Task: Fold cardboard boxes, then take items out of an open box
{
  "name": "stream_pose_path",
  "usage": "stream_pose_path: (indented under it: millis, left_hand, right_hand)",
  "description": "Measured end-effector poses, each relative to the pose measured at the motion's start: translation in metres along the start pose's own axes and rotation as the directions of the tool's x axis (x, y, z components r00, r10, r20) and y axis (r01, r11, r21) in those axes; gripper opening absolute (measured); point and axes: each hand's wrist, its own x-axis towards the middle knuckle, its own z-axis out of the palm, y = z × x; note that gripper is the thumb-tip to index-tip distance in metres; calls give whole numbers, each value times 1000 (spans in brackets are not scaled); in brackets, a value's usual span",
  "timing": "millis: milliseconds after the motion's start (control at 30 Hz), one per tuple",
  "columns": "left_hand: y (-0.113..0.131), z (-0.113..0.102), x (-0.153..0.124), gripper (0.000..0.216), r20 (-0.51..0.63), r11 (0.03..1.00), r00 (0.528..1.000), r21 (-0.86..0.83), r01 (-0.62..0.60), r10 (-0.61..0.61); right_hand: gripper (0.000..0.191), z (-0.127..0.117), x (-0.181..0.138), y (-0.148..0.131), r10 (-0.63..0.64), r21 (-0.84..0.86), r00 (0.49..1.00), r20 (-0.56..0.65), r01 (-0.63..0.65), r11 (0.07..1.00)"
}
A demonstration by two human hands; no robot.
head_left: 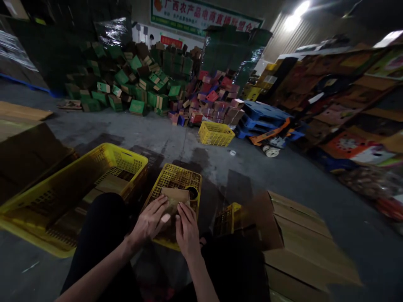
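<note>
Directly below the camera, the left hand [151,222] and right hand [188,230] are resting side by side on a small piece of folded cardboard [175,197], fingers extended forward and lying close together, pressing its near edge down; whether either hand is actually gripping it cannot be told. That cardboard is sitting on top of an overturned yellow crate [176,184], whose perforated plastic grid is showing around it, with a dark roll of tape [192,193] lying just beside the cardboard's right edge. Both forearms are reaching forward over dark-clothed knees. A larger yellow basket [63,197] of the same lattice plastic is standing to the left, holding flat brown sheets. A stack of flattened cartons [302,239] is lying to the right. Farther off, green boxes [132,79] are heaped untidily on grey concrete floor.
</note>
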Motion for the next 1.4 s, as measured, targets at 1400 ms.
stream_pose_path:
  millis: [1400]
  left_hand:
    - [19, 18, 28, 48, -106, 984, 984, 119, -133, 146]
  right_hand:
    - [53, 14, -6, 25, 137, -26, 988, -69, -139, 990]
